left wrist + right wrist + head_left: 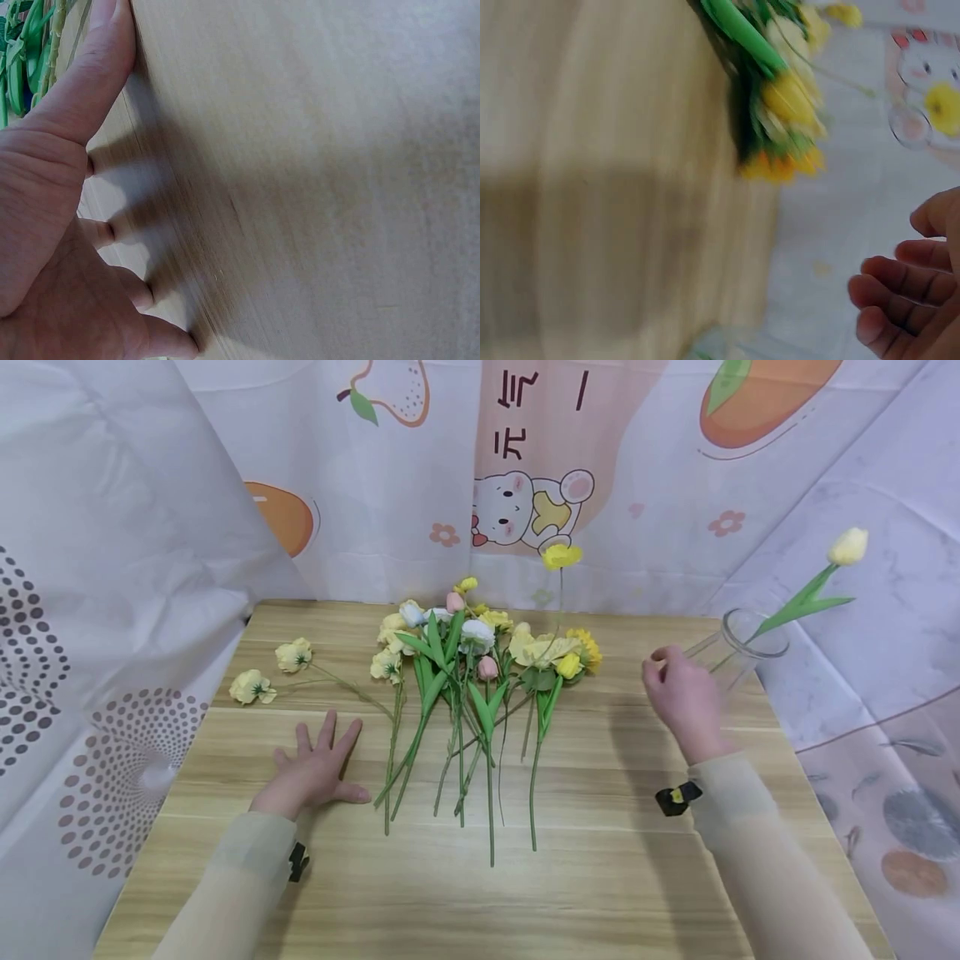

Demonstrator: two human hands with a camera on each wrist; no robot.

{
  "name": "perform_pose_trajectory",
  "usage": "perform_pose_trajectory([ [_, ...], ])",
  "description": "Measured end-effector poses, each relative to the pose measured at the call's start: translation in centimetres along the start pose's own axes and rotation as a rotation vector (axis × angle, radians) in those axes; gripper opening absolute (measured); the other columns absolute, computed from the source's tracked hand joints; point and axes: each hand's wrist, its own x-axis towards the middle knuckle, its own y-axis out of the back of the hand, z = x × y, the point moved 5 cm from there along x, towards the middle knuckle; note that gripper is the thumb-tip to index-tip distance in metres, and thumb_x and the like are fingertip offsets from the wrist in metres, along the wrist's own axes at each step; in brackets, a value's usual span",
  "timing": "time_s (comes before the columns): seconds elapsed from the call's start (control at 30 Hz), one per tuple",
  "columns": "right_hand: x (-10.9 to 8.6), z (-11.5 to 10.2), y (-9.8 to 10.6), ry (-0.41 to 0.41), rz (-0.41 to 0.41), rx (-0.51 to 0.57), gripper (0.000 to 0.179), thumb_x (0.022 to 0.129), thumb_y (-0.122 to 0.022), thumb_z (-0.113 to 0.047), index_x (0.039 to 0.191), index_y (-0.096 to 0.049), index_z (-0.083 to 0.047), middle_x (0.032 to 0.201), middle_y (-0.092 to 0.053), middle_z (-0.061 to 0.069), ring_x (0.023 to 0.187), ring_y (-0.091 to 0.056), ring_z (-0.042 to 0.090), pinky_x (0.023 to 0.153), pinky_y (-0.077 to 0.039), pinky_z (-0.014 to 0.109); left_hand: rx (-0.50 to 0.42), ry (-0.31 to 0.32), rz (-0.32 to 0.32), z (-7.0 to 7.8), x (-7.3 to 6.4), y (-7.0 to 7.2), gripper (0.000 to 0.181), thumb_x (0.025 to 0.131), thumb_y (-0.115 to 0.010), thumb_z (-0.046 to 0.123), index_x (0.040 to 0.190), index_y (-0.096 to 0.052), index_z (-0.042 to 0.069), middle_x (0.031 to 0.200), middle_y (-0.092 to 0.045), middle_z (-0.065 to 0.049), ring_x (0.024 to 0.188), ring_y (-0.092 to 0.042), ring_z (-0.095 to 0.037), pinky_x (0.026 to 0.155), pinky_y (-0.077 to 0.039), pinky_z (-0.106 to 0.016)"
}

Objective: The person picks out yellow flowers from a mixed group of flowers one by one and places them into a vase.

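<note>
My left hand (318,768) rests on the wooden table with its fingers spread, left of the flower stems. In the left wrist view the fingertips touch the wood and the palm is raised. My right hand (684,697) is held above the table, beside the glass vase (756,635), fingers loosely curled around nothing. A pale yellow tulip (848,547) stands tilted to the right in that vase. Between the hands lies a pile of artificial flowers, including a pink tulip (487,668), a white flower (477,636), a yellow tulip (568,666) and a sunflower-like bloom (585,649).
Two pale yellow blooms (252,687) lie at the table's left, their stems reaching toward the pile. One yellow flower (561,557) sticks up at the back against the printed curtain (360,510). Curtains hang along the back and both sides of the wooden table (585,902).
</note>
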Motion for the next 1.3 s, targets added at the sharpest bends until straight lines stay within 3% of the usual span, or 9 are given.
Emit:
perform_pose_trajectory([
  [0.27,-2.6,-2.6,-6.6,0.014,-0.333,0.030,0.044,0.105,-0.053,-0.035,0.120,-0.062,0.005,0.092,-0.071,0.024,0.070,-0.066,0.031,0.061,-0.054,0.047,-0.002,0.003,-0.002,-0.2,0.1,-0.1,0.127,0.074,-0.079,0.065,0.166,-0.005,0.019,0.166,0.019,-0.026,0.141,0.017,-0.069,0.097,0.005,-0.091],
  [0.43,-4.2,-4.3,-9.3,0.042,-0.438,0.022,0.040,0.104,-0.056,-0.038,0.109,-0.065,0.001,0.086,-0.070,0.016,0.069,-0.063,0.027,0.062,-0.053,0.044,0.005,0.000,0.002,-0.1,0.1,-0.1,0.127,0.074,-0.079,0.065,0.166,-0.005,0.018,0.166,0.019,-0.026,0.141,0.016,-0.069,0.097,0.004,-0.091],
  [0.7,-5.7,-5.9,-11.3,0.028,-0.486,0.059,0.040,0.101,-0.060,-0.043,0.086,-0.063,-0.006,0.073,-0.064,0.007,0.062,-0.059,0.021,0.056,-0.050,0.037,0.002,0.003,0.000,0.0,0.1,0.0,0.127,0.074,-0.079,0.065,0.166,-0.005,0.018,0.166,0.019,-0.026,0.141,0.016,-0.069,0.098,0.003,-0.091],
  [1.07,-6.3,-7.7,-12.8,-0.012,-0.532,0.049,0.047,0.098,-0.060,-0.055,0.085,-0.056,-0.010,0.069,-0.059,0.005,0.058,-0.055,0.020,0.051,-0.044,0.033,-0.001,0.001,0.005,-0.2,-0.2,0.1,0.128,0.073,-0.079,0.066,0.166,-0.006,0.017,0.166,0.019,-0.027,0.140,0.016,-0.070,0.097,0.003,-0.091],
  [1.3,-6.5,-8.1,-13.0,-0.028,-0.514,0.049,0.036,0.099,-0.063,-0.042,0.085,-0.054,-0.010,0.065,-0.055,0.004,0.055,-0.051,0.019,0.047,-0.039,0.032,0.002,-0.006,0.008,-0.1,-0.2,0.0,0.127,0.073,-0.079,0.066,0.166,-0.007,0.018,0.166,0.018,-0.027,0.140,0.015,-0.071,0.096,0.003,-0.091],
])
